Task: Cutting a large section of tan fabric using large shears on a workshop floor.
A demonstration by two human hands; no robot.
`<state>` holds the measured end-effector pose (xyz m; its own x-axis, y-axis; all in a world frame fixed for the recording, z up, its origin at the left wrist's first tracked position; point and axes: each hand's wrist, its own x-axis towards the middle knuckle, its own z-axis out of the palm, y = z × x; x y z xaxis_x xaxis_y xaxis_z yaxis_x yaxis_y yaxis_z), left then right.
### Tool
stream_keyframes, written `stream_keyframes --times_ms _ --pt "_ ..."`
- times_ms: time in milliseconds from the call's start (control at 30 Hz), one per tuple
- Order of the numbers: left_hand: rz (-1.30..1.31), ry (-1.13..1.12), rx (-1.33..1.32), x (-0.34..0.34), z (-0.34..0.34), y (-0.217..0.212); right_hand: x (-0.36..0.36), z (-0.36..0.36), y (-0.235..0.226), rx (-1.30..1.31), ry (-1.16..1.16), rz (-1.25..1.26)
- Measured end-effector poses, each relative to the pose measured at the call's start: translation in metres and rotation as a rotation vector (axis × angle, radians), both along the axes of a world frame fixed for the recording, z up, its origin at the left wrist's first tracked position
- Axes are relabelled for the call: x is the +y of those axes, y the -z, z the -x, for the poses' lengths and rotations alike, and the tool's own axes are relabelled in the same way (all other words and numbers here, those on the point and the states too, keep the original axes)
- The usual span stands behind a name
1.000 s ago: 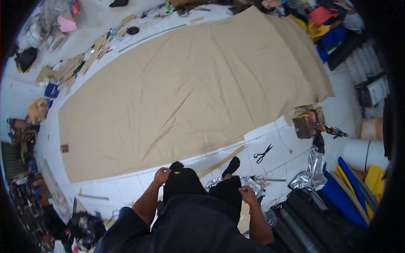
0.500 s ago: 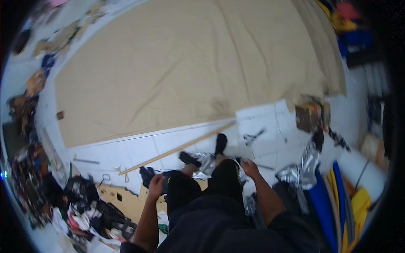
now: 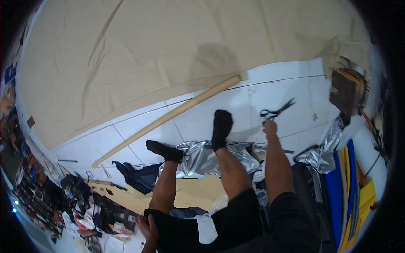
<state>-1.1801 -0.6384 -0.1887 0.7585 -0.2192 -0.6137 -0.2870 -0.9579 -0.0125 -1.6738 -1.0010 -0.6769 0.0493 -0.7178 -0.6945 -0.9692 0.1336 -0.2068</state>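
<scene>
My right hand reaches down to the floor, its fingers closed at the lower handle loop of a pair of black-handled scissors. The scissors lie on the white tiles with their blades pointing away to the right. My left hand rests by my dark shorts at my left thigh, holding nothing, fingers loosely apart. A small white piece lies on my lap. Between my feet and knees spreads crumpled silver sheeting, with brown paper or card nearer to me.
A large beige sheet covers the far floor. A long tan tube lies slantwise along its near edge. To the right stand a brown box and rolls of blue and yellow material. Mixed clutter fills the left.
My body has lowered toward the floor. My right hand has moved forward to the scissors, and my left hand has dropped back beside my thigh.
</scene>
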Motion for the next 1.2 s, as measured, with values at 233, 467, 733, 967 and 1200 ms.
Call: stream_keyframes --times_ms 233,467,733,967,1200 --pt "-0.189 -0.134 0.036 -0.002 -0.004 -0.006 0.037 -0.097 0.013 0.315 0.476 0.069" --pt "-0.056 -0.296 0.135 0.027 0.01 -0.001 -0.002 -0.163 -0.075 -0.383 1.12 -0.359" --pt "0.052 -0.489 0.238 0.059 0.001 -0.016 -0.015 -0.256 -0.319 -0.264 0.283 -0.641" --pt "0.45 -0.526 0.307 0.145 -0.082 -0.079 0.028 -0.472 -0.5 -0.455 0.138 -0.412" --pt "0.785 -1.025 -0.059 0.282 -0.252 -0.123 0.094 -0.601 -0.606 0.022 -1.022 0.239"
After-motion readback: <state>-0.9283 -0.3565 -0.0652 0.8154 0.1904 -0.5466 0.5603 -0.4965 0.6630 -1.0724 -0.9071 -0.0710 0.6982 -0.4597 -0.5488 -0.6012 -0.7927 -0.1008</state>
